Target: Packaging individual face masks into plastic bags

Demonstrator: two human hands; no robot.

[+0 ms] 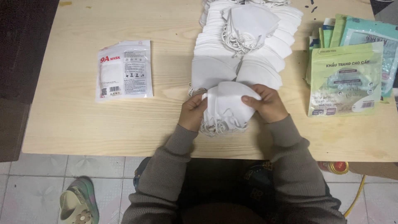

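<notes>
Presently a small bundle of white masks (226, 105) is clamped between the left hand (192, 113) and right hand (267, 103) at the table's (83, 128) near edge, and is best kept squared with the loops untangled.

To your left on the wooden table (74, 124) lies a flat white mask pouch (124, 70) with red and black print. To your right sits a fanned stack of pale green pouches (345, 79), teal-blue ones (369, 33) beneath it.
</notes>
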